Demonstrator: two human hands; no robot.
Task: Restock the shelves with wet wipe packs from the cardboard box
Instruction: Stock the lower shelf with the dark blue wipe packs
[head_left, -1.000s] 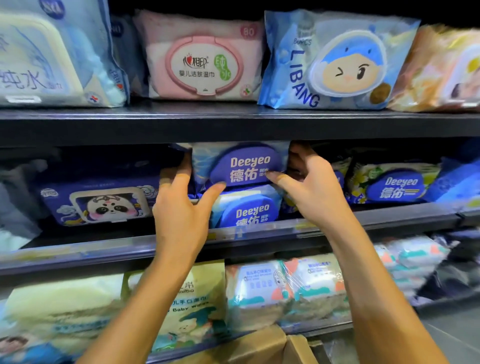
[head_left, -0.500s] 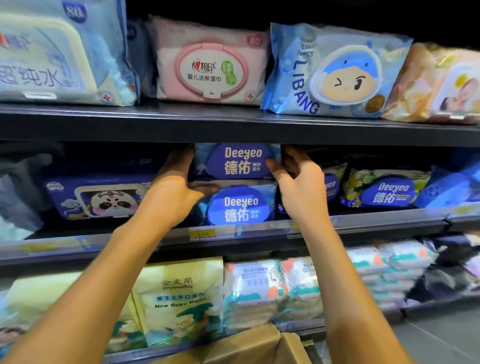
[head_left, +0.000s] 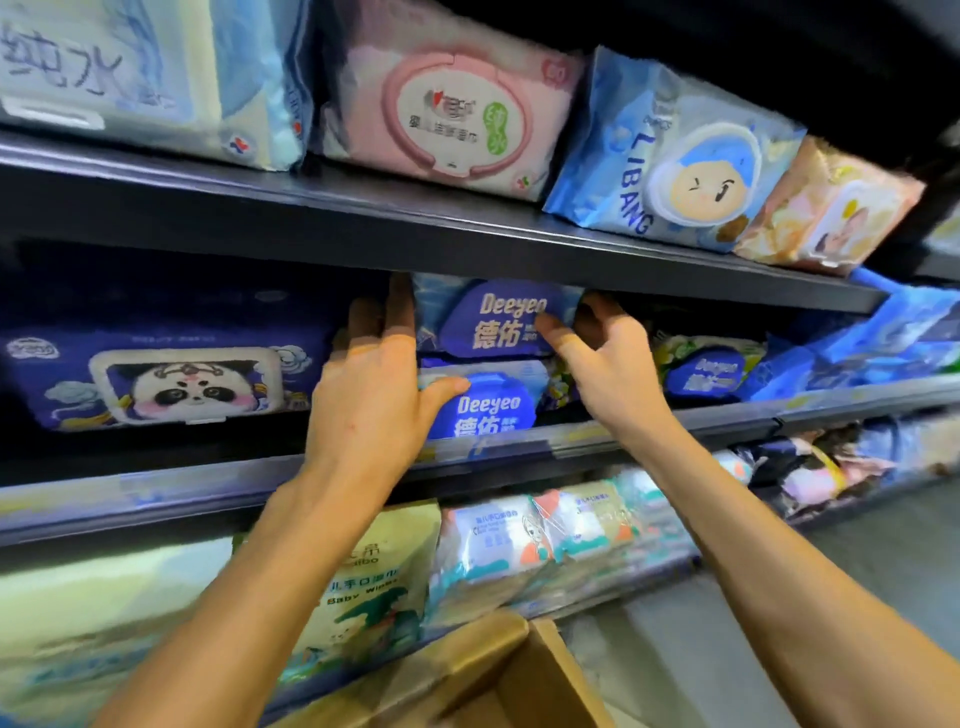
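Wet wipe packs (head_left: 498, 322) fill the shelves in soft, glossy plastic film — crinkled, catching light. The shelf (head_left: 363, 228) above them is dark, matt metal. Below, a cardboard box (head_left: 498, 675) shows plain brown, matt paperboard — faintly rough.

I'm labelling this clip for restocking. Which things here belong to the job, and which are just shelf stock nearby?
Part of the job:
- upper Deeyeo pack, both hands on it
- lower Deeyeo pack beneath it
- left hand, right hand
- cardboard box
- middle shelf

Just nearby:
- panda pack
- pink pack
- LIBANG pack
- yellow baby wipes pack
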